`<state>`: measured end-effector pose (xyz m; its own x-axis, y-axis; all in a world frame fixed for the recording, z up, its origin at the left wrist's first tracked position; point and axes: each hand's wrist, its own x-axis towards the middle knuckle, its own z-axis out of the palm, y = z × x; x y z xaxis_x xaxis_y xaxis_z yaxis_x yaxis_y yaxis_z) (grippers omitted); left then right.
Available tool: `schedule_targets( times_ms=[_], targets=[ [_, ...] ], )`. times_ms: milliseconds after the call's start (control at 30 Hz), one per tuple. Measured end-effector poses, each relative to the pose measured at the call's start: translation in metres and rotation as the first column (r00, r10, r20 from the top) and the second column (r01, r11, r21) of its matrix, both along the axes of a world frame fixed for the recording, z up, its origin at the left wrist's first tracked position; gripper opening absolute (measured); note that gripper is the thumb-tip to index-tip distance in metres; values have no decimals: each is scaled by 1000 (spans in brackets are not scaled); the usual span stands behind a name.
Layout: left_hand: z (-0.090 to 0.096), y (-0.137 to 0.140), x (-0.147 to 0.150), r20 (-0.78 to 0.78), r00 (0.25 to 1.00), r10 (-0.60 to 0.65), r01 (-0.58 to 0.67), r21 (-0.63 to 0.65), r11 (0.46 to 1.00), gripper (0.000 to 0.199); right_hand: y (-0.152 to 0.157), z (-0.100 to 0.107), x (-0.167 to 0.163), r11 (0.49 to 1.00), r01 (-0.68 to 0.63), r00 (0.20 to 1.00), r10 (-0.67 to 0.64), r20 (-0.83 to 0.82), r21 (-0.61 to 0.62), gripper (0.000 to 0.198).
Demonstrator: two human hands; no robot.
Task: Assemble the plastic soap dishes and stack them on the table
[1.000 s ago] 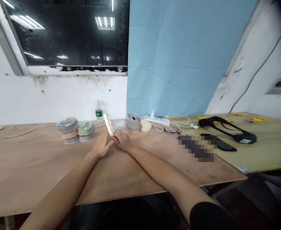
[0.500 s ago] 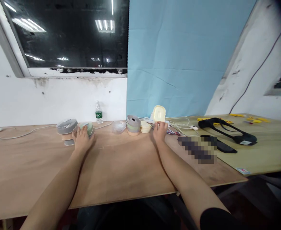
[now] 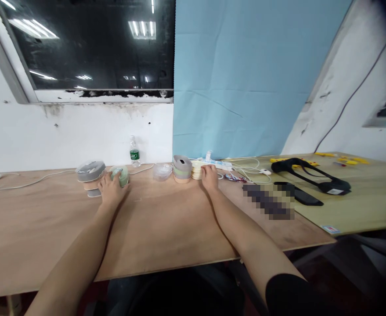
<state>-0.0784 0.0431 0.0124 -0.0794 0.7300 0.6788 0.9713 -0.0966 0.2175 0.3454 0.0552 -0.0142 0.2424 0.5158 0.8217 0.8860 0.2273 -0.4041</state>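
Observation:
My left hand is on a small pale-green container, its fingers curled over the top and near side. Just left of it stands a stack of grey and peach containers with a clear film-like top. My right hand pinches a cream, rounded-square plastic lid at the top of a low stack of cream lids; the fingers hide part of it. Beside that stack, to the left, is a pile of grey, green and peach frame-like pieces. Clear plastic lids lie between the two groups.
A water bottle stands against the wall. Behind my right hand are a white power strip and cables. On the right lie a black headset-like frame, a flat black object, a blurred-out patch and yellow pieces.
My right hand has lowered the cream lid from upright in the air and moved left, onto the cream stack. My left hand stays on the green container. The view has shifted slightly.

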Motion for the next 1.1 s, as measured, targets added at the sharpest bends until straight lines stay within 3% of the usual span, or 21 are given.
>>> schedule_targets(
  times_ms=[133, 300, 500, 767, 1100],
  targets=[
    [0, 4, -3, 37, 998, -45, 45, -9, 999, 51, 0, -1, 2, 1000, 26, 1000, -26, -5, 7, 28],
    [-3, 9, -5, 57, 996, -69, 68, 13, 998, 61, 4, -4, 3, 996, 92, 996, -92, -9, -23, 34],
    [-8, 14, -10, 90, 993, -71, 67, 54, 996, 62, 18, -13, 4, 989, 74, 997, -77, -15, -131, 58],
    [-7, 9, -8, 157, 984, -83, 81, 18, 997, 59, 22, -14, 6, 997, -3, 1000, 1, -25, -75, 35],
    [-7, 9, -9, 236, 966, -100, 102, 7, 995, 60, 21, -14, 5, 998, -5, 1000, 4, -16, -66, 35]
  ],
)
